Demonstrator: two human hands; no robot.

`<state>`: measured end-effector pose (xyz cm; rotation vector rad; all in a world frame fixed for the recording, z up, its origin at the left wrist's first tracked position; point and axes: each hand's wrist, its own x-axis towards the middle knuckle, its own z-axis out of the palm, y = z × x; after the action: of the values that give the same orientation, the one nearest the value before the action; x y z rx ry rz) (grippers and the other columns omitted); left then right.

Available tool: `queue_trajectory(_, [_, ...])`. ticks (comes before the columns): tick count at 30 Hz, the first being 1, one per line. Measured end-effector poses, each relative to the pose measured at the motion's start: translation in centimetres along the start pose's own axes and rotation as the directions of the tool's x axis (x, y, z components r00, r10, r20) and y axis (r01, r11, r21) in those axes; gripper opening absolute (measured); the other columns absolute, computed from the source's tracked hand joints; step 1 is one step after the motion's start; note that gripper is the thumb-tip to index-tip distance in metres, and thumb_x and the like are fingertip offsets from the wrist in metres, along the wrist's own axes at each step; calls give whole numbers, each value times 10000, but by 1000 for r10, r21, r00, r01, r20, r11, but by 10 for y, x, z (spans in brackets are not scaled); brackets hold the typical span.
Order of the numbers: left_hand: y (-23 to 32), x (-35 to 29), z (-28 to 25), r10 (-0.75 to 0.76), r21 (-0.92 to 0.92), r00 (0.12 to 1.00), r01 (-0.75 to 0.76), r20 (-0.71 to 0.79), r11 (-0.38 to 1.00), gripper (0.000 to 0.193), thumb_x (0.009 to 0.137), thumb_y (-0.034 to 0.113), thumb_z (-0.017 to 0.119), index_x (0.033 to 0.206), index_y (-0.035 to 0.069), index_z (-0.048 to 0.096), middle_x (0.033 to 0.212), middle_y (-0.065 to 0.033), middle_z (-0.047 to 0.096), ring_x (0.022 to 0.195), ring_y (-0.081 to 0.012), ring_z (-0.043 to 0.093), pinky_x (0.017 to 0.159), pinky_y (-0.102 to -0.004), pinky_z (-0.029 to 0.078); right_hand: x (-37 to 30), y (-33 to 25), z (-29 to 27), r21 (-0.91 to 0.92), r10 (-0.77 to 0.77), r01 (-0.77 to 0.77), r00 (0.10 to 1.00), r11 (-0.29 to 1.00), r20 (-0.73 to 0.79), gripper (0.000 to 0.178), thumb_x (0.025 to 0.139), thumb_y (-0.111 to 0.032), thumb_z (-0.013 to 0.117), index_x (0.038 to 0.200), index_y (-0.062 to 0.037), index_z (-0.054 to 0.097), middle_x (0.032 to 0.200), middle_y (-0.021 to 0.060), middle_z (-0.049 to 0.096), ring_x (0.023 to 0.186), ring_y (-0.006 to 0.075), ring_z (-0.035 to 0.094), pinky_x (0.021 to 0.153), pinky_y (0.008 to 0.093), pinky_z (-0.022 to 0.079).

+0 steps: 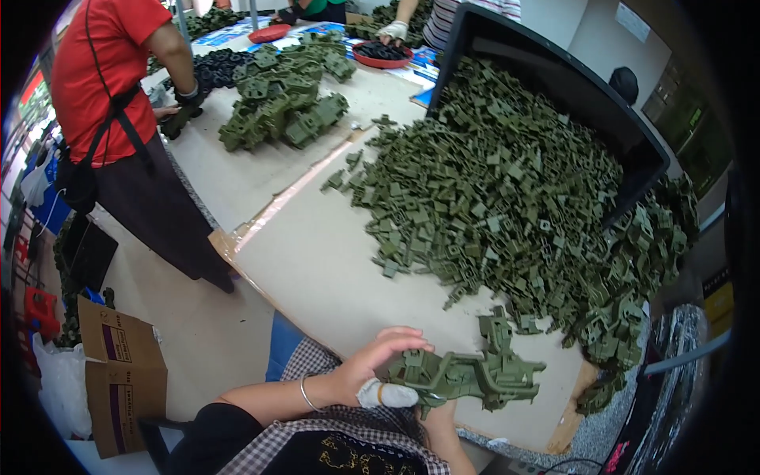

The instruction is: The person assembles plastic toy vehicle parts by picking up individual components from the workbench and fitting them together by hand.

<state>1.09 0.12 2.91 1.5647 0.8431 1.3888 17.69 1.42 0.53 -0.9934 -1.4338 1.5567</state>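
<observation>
An olive-green moulded plastic piece, like a toy vehicle body [467, 378], is held above the near edge of the table. My left hand [372, 368] grips its left end, with the thumb in a white covering along the near side and the fingers stretched behind it. From below, my right hand [438, 413] reaches up to the piece, which hides its fingers. Just beyond lies a large heap of small green plastic parts [491, 182]. At the heap's right side are several larger green pieces [609, 332].
A black tub [546, 47] lies tipped behind the heap. A co-worker in a red shirt [111, 71] stands at the left by more green bodies [277, 103]. Another person's gloved hand [393, 32] is over a red tray [382, 55]. A cardboard box [123, 380] stands lower left.
</observation>
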Motion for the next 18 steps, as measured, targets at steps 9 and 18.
queue_trajectory(9, [-4,-3,22,-71,-311,991,33,-114,950,622,710,211,718,1216,32,403,1265,-109,422,1289,-283,247,1055,-403,211,-6,17,3,-55,-72,76,995,996,75,365,788,-104,592,1132,-30,495,1067,88,565,948,162,547,784,294,458])
queue_trajectory(18, [-1,-5,23,-169,-429,977,97,-132,898,625,724,206,706,1235,38,390,1327,-109,374,1323,-268,190,1063,-395,194,12,-6,-2,-366,-214,267,961,892,177,279,758,-134,608,1021,-44,580,976,108,615,893,224,594,760,339,463])
